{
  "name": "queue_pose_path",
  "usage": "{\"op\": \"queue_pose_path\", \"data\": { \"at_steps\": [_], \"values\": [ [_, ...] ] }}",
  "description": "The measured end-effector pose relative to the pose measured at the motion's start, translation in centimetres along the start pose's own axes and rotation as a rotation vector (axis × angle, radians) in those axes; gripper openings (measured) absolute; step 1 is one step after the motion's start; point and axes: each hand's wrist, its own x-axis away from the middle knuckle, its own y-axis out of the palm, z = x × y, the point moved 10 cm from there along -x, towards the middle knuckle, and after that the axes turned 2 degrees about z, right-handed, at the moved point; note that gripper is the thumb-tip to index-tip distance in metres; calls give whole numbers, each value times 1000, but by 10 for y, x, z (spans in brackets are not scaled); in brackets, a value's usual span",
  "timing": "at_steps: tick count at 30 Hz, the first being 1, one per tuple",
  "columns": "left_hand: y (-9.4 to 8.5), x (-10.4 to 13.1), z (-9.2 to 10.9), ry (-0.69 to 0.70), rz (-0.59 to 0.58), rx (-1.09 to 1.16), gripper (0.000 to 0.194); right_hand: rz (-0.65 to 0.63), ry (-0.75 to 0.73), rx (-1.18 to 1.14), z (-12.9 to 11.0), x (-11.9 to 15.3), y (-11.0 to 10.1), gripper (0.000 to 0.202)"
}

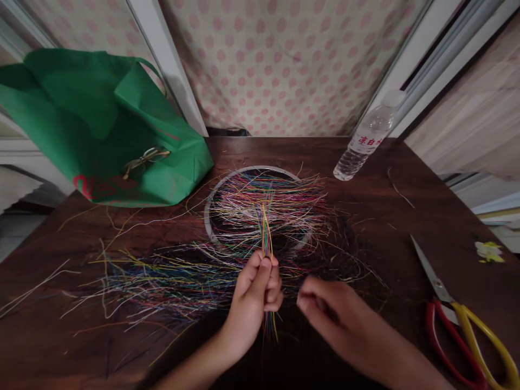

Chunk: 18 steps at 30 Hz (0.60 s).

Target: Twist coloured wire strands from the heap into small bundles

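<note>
Left hand [260,284] pinches the coloured strand bundle [265,233] above the worktop [406,214]; likely light, springy, prone to splaying, so best gripped firmly mid-length; right hand [329,306] loosely curled, can't tell if holding anything.

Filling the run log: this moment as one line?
left grip: pinching strand bundle | right grip: curled, apart from bundle, blurred, contents unclear | loose strands: across table | scissors: on table, right side

The right fingers [312,290] blur; scissor handles [430,326] are cropped.
</note>
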Motion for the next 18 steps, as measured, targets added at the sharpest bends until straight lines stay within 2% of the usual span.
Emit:
{"op": "queue_pose_path", "data": {
  "at_steps": [3,7,9,13,18],
  "values": [
    [5,7,-13,-30,-50,-159,20,199,28,-279,7,-5,-25,16],
    [8,18,-27,-8,-98,-463,20,236,20,-546,15,-13,-11,9],
    [6,21,-31,3,-98,-547,20,249,39,-629,21,-15,-3,8],
    [3,19,-34,-4,-93,-550,22,255,64,-747,27,-15,2,12],
    [3,15,-39,-22,-94,-484,23,242,99,-789,34,-17,5,10]
  ]
}}
